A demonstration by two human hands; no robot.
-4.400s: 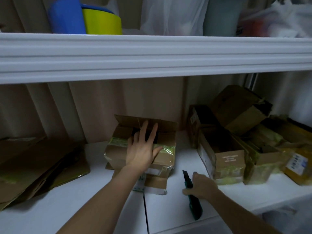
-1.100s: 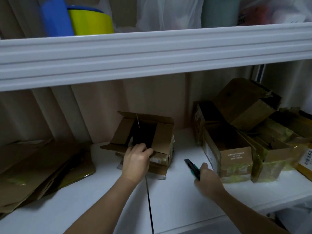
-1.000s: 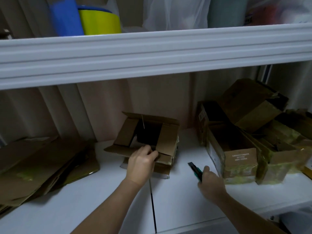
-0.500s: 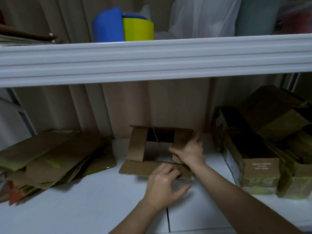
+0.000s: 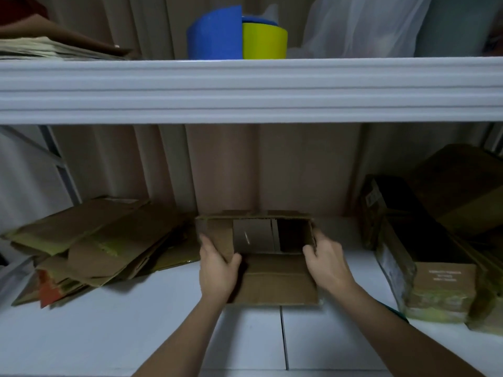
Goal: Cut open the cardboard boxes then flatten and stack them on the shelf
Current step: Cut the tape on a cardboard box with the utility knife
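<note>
An opened cardboard box (image 5: pixel 261 240) sits at the middle of the white shelf (image 5: pixel 109 336), its mouth facing the person and its bottom flap (image 5: pixel 275 281) lying flat on the shelf toward them. The left hand (image 5: pixel 216 268) grips the box's left side flap, thumb curled over its near face and fingers behind it. The right hand (image 5: pixel 325 258) holds the right wall, fingers curled around its edge. To the left lies a pile of flattened boxes (image 5: pixel 92 246); to the right stand unflattened boxes (image 5: pixel 435 254), crowded together. Blue and yellow containers (image 5: pixel 236 36) stand on the upper shelf (image 5: pixel 245 88).
</note>
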